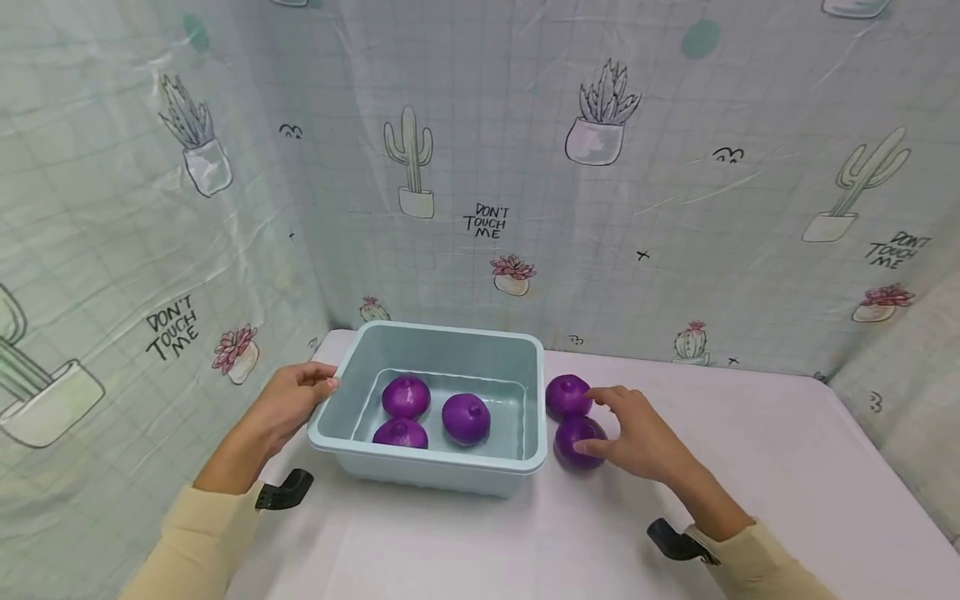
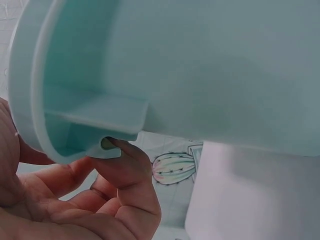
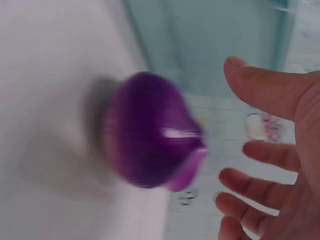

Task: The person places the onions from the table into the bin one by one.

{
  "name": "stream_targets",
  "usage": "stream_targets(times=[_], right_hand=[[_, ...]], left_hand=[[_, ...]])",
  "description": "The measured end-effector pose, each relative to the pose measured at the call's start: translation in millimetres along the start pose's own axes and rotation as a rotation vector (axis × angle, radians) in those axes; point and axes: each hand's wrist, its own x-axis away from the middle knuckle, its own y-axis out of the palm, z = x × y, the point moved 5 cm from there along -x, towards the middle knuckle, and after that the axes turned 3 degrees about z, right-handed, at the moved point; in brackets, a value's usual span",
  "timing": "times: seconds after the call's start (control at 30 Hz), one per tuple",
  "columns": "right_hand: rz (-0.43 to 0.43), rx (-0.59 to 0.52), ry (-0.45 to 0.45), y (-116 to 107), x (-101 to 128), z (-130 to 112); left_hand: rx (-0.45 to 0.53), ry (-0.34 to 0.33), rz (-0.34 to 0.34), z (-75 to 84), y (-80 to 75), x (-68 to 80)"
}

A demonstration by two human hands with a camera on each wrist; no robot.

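Note:
A pale blue plastic bin [image 1: 442, 460] stands on the table with several purple onions [image 1: 466, 418] in view, three of them inside it. My left hand [image 1: 294, 402] grips the bin's left rim; in the left wrist view its fingers [image 2: 137, 200] curl up under the rim [image 2: 37, 85]. To the right of the bin, two more onions lie one in front of the other, the back onion [image 1: 567, 397] and the front onion [image 1: 578, 442]. Over these two, my right hand [image 1: 636, 435] reaches with thumb and fingers spread. In the right wrist view a gap shows between the thumb [image 3: 265, 90] and the nearer onion [image 3: 150, 132].
A white cloth [image 1: 735, 467] covers the table. Close behind the bin hangs a curtain [image 1: 465, 275] printed with cacti, and it also runs along the left side. Each wrist wears a black strap-on mount, the left mount [image 1: 285, 490] near the bin's front left corner.

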Motion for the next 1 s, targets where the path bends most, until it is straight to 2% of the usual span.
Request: stream_targets(times=[0.17,0.33,0.63,0.7,1.0], right_hand=[[-0.012,0.037,0.023,24.4,6.0,13.3],[-0.005,0.033,0.066,39.5,8.8,22.8],[0.0,-0.111,0.136,54.8,10.7,33.2],[0.01,-0.136,0.125,57.8,11.5,35.6],[0.121,-0.17,-0.026,56.4,20.2,32.6]], left_hand=[[0.003,-0.005,0.006,1.8,-0.3,0.3],[0.009,-0.009,0.008,1.8,2.5,-0.8],[-0.005,-0.005,0.024,-0.9,1.1,2.0],[-0.004,-0.006,0.023,-1.2,0.9,2.5],[-0.011,0.008,0.034,-2.4,0.1,0.9]])
